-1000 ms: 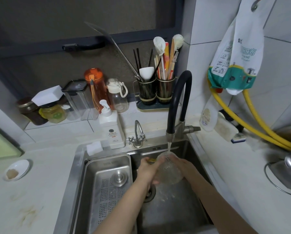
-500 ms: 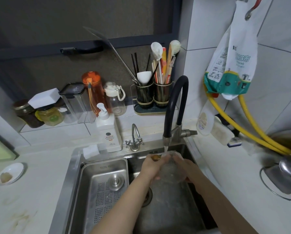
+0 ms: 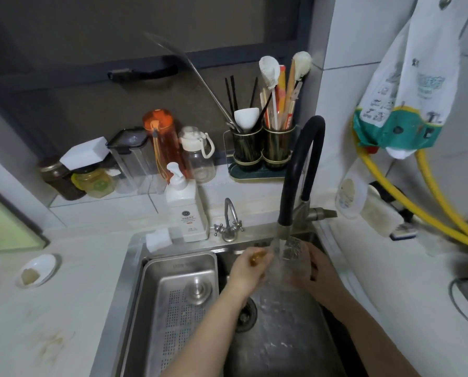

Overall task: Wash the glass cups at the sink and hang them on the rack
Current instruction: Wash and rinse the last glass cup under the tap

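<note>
The fingers (image 3: pixel 313 263) of the right hand (image 3: pixel 318 276) curl around the far side of a clear glass cup (image 3: pixel 287 261), and the left hand (image 3: pixel 247 272) closes on its near side, so the cup is grasped between both hands over the right basin of the sink (image 3: pixel 281 336). Something small and amber shows at the left hand's fingertips; what it is cannot be told. The cup sits tilted directly below the spout of the black gooseneck faucet (image 3: pixel 299 170), and a stream of water runs onto it and splashes over the basin floor. Below the left wrist lies the round drain (image 3: pixel 245 315). To the left, a perforated steel tray (image 3: pixel 178 303) fills the other part of the sink, with a metal plug resting on it. A small chrome tap (image 3: pixel 228 223) stands at the sink's back edge, and beside it a white pump bottle (image 3: pixel 185 210) and a small white sponge block (image 3: pixel 158 238). Farther back on the ledge stand jars, an orange bottle (image 3: pixel 162 142), a clear bottle with a white lid, and a twin utensil holder (image 3: pixel 262 151) full of chopsticks and brushes. On the counter (image 3: pixel 50 308) to the left sits a small white dish (image 3: pixel 37 269). To the right, yellow hoses (image 3: pixel 406 205) run along the tiled wall beneath a hanging plastic bag (image 3: pixel 406 99).
</note>
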`<state>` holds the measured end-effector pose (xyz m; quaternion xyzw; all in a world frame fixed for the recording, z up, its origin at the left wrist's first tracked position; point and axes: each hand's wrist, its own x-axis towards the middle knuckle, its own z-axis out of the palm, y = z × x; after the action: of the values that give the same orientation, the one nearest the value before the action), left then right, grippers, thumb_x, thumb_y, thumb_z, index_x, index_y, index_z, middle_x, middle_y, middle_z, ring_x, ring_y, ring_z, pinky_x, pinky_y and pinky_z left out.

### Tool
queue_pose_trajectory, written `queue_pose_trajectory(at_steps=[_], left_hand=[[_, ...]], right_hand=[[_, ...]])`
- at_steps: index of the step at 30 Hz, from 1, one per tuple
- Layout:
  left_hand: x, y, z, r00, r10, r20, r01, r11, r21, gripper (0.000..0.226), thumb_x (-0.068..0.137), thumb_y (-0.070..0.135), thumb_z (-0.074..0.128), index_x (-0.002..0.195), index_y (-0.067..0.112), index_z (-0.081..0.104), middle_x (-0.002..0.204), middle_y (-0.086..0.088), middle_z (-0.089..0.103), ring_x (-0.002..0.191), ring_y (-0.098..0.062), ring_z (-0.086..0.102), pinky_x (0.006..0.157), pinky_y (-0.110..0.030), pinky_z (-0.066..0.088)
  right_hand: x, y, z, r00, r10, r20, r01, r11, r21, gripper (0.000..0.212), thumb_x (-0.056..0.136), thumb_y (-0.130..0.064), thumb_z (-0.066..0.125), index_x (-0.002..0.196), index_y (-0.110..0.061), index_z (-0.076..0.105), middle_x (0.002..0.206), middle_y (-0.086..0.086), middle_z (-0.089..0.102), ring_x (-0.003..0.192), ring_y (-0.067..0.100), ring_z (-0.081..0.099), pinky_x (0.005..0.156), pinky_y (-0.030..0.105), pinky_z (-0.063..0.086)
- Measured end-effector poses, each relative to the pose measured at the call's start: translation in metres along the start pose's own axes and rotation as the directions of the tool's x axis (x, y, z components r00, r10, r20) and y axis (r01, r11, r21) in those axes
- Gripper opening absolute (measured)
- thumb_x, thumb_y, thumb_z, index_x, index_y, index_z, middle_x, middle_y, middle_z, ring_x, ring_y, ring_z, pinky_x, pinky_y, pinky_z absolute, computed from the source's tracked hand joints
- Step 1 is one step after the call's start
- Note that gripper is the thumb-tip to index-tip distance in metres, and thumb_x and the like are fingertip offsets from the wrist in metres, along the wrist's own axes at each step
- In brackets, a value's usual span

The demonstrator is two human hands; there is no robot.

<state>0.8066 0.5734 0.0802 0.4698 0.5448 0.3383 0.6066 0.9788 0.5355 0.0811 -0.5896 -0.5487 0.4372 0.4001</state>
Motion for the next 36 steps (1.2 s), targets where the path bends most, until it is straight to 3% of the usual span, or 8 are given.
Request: queue_pose_trajectory(at_steps=[2,9,14,18,24,27,30,36], left_hand=[[-0.003,-0.008,0.001,0.999,-0.049,0.002,0.049,0.996,-0.069,0.011,0.085,0.021,0.069,0.092,0.018,0.062,0.091,-0.003,0.068,0.090,-0.022,0.066,0.092,-0.050,0.053],[0.003,-0.007,-0.027,0.998,-0.035,-0.048,0.020,0.958,-0.286,0.010,0.084,0.007,0.067,0.085,0.009,0.057,0.085,-0.006,0.065,0.083,-0.018,0.065,0.088,-0.031,0.054],[0.004,-0.007,-0.004,0.999,-0.042,0.010,0.043,0.968,-0.247,0.014,0.084,0.003,0.067,0.078,0.012,0.059,0.085,-0.004,0.065,0.082,-0.017,0.063,0.083,-0.030,0.053],[0.000,-0.015,-0.023,0.997,-0.071,0.008,0.070,0.946,-0.316,0.012,0.085,-0.003,0.062,0.080,0.007,0.057,0.081,-0.003,0.068,0.074,-0.010,0.069,0.078,-0.025,0.058],[0.005,-0.007,0.002,0.997,-0.066,0.032,0.073,0.933,-0.353,0.011,0.086,-0.001,0.062,0.083,0.008,0.058,0.088,-0.005,0.065,0.081,-0.012,0.065,0.079,-0.025,0.056],[0.001,-0.012,-0.004,0.997,-0.070,0.029,0.076,0.945,-0.319,0.011,0.086,-0.002,0.063,0.080,0.007,0.058,0.085,-0.006,0.066,0.078,-0.012,0.067,0.078,-0.027,0.058],[0.005,-0.011,-0.012,0.997,-0.080,0.005,0.078,0.938,-0.337,0.009,0.086,0.000,0.063,0.081,0.006,0.058,0.086,-0.008,0.066,0.076,-0.013,0.069,0.085,-0.033,0.057],[0.001,-0.006,0.008,0.998,-0.059,0.016,0.062,0.963,-0.264,0.010,0.086,0.004,0.065,0.082,0.009,0.057,0.082,-0.006,0.062,0.077,-0.015,0.063,0.079,-0.029,0.055]], right_hand=[[-0.005,0.013,0.003,0.999,0.031,-0.034,-0.030,0.999,0.013,0.061,0.055,-0.055,0.082,0.107,-0.034,0.060,0.098,-0.012,0.067,0.091,-0.002,0.064,0.078,0.025,0.054],[0.011,-0.003,0.024,0.997,-0.073,0.007,0.073,0.997,0.001,0.067,0.068,-0.001,0.080,0.117,-0.030,0.045,0.110,-0.012,0.058,0.100,-0.004,0.061,0.073,0.006,0.048],[0.001,0.005,0.015,0.994,-0.030,-0.103,0.033,0.999,0.032,0.079,0.052,-0.046,0.087,0.117,-0.019,0.052,0.105,-0.005,0.063,0.092,0.002,0.065,0.080,0.027,0.057],[-0.004,0.008,0.034,0.992,-0.089,-0.088,0.084,0.995,-0.058,0.066,0.064,-0.009,0.084,0.112,-0.036,0.047,0.105,-0.023,0.063,0.098,-0.008,0.060,0.077,0.006,0.047],[-0.001,0.006,0.011,0.996,-0.040,-0.078,0.035,0.998,-0.056,0.076,0.072,-0.016,0.079,0.134,-0.028,0.037,0.127,-0.010,0.052,0.108,0.000,0.054,0.089,0.017,0.046],[-0.013,0.001,0.018,0.991,-0.036,-0.130,0.031,0.999,-0.041,0.062,0.057,-0.042,0.081,0.109,-0.039,0.048,0.107,-0.011,0.061,0.095,-0.003,0.061,0.077,0.016,0.049],[-0.003,-0.005,0.026,0.993,-0.039,-0.109,0.030,0.996,-0.083,0.059,0.061,-0.024,0.085,0.104,-0.035,0.046,0.096,-0.018,0.057,0.088,-0.014,0.057,0.070,0.002,0.044],[-0.011,0.010,0.007,0.995,-0.014,-0.102,0.012,1.000,-0.012,0.060,0.072,-0.017,0.080,0.116,-0.037,0.045,0.109,-0.018,0.056,0.095,-0.005,0.057,0.081,0.012,0.047]])
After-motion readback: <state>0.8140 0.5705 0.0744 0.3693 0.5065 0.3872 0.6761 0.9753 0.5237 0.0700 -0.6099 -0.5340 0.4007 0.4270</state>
